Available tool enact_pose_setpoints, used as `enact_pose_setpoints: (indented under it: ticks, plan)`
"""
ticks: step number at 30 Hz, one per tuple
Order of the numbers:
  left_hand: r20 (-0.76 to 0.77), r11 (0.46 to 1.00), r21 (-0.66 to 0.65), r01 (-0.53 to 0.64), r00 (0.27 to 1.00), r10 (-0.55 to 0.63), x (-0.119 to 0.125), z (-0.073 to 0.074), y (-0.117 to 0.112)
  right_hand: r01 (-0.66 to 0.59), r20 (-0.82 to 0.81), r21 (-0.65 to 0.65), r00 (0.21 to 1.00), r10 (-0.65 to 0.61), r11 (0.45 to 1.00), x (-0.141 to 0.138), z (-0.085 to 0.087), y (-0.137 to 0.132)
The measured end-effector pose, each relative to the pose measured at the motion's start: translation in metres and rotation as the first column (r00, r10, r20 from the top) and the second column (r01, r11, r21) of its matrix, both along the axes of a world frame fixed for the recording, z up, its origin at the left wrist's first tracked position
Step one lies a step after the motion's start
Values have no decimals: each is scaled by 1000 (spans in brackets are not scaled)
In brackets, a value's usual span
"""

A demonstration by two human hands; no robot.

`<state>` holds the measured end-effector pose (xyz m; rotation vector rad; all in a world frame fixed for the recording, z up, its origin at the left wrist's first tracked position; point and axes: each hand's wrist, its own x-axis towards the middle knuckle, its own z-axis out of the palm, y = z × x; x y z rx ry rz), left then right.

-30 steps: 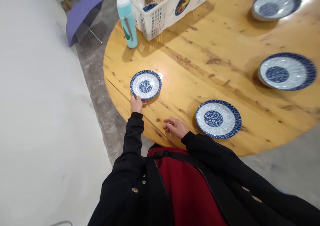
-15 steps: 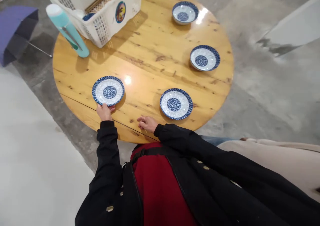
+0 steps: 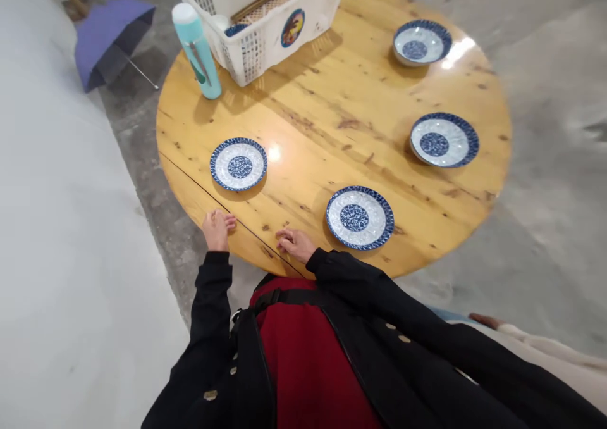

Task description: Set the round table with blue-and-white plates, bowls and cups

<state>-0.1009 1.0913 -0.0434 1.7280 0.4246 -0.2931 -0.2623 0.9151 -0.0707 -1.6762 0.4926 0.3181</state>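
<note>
My left hand (image 3: 217,228) is held over the near left edge of the table, empty, with its fingers apart. Just beyond it, not touching, lies a blue-and-white plate (image 3: 239,164) with a patterned centre and dark blue rim. My right hand (image 3: 294,244) rests near the table's front edge, fingers loosely bent and apart, holding nothing. To its right is a second matching plate (image 3: 359,218), clear of the hand. Two more dishes of the same pattern, a deeper-looking one (image 3: 444,140) and a bowl (image 3: 422,43), stand along the right side of the table.
The round wooden table (image 3: 303,138) carries a white plastic basket (image 3: 253,52) with dishes and brown sticks inside. A turquoise bottle (image 3: 199,55) stands beside it. A purple umbrella (image 3: 107,37) lies open on the floor. Another person's pale sleeve (image 3: 554,353) shows at lower right.
My left hand has let go of the left plate's rim and drawn back toward me. The view has shifted, so the table appears farther right. My right hand stays by the edge.
</note>
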Motion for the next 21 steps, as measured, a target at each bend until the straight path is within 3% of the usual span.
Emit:
enact_pose_setpoints:
  ticks: [6,10,13,17,21]
  plan:
    - [29,987,150,-63,998,59,-86,18,67,45,95,100,994,-55,994,-2,11,-9]
    - [14,978,181,-108,994,107,-118,21,69,75,138,197,985,-104,977,-1,5,-7]
    - [-3,984,170,-59,998,60,-127,27,52,84,105,268,988,-116,960,-1,-2,3]
    - [3,990,140,33,999,-34,-124,37,34,66,103,254,990,-95,965,-4,0,18]
    - [14,992,116,57,998,-59,-110,37,44,72,147,202,984,-103,977,-1,8,25]
